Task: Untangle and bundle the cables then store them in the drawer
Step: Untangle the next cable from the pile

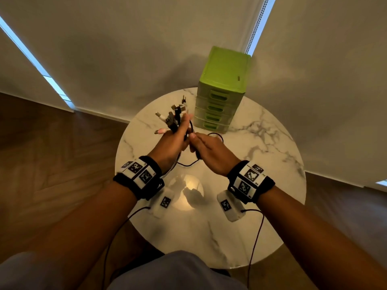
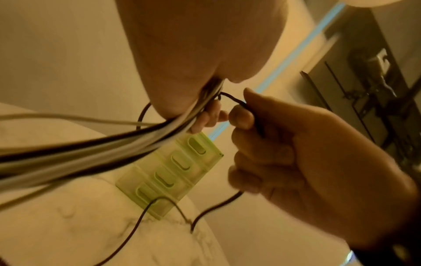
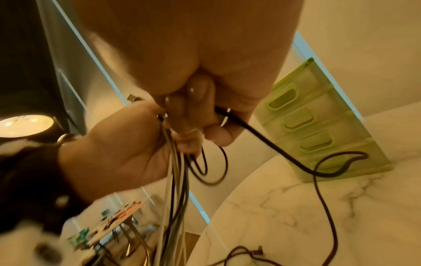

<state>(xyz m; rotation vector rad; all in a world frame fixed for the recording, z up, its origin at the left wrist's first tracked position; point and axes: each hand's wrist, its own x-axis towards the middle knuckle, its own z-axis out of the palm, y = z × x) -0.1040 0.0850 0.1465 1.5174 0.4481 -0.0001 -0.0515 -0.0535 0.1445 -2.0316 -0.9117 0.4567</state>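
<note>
While the left hand (image 1: 170,141) clenches a bunch of mixed black and white cables (image 1: 174,118) above the round white marble-patterned table (image 1: 261,206), plug ends fanning toward 11 o'clock, the right hand (image 1: 211,153) pinches a single thin black cord (image 3: 273,144) between thumb and fingers just beside it. That cord leaves the left fist, passes through the right hand and trails onto the tabletop, looping in front of the green plastic mini drawer tower (image 1: 222,91), which stands at 12 o'clock near the table's far edge. All drawers appear closed.

Step in hand, as judged: bundling, drawing the last loose cord into the held bunch.

Next move calls for gathering the trailing slack without snagging it, securing the bundle, then freeing one hand to pull a drawer open.
</note>
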